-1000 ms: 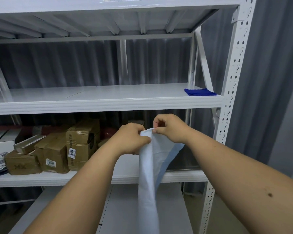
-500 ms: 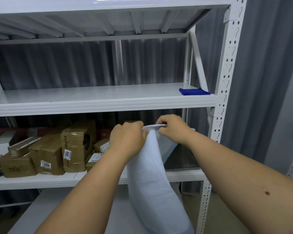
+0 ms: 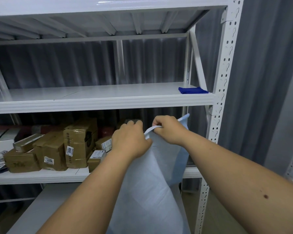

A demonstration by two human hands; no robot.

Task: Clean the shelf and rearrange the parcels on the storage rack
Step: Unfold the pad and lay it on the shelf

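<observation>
Both hands had drawn a little apart since half a second earlier, and the pale blue cloth bag (image 3: 152, 191) had spread wider between them, its far edge now showing behind the right wrist. The left hand (image 3: 131, 141) was curled round the near rim of the bag's mouth; the right hand (image 3: 167, 129) pinched the folded hem on the other side, so both were clamped on fabric.

The bag hung in front of the lower shelf (image 3: 41, 177) of the white storage rack (image 3: 225, 81). On that shelf sat the taped cardboard parcels (image 3: 78, 142), crowded at the left and middle, some leaning on each other. The middle shelf (image 3: 91, 97) above carried only a folded dark blue cleaning cloth (image 3: 193, 90) at its right end, near the upright.

Likely risks: the thin hem could slip from the right hand's pinch, collapsing the mouth. With both hands occupied, no hand was free to steady the parcels, and the small labelled box (image 3: 96, 159) at the shelf's front edge, close to the left forearm, could be knocked off by a swing of the bag.
</observation>
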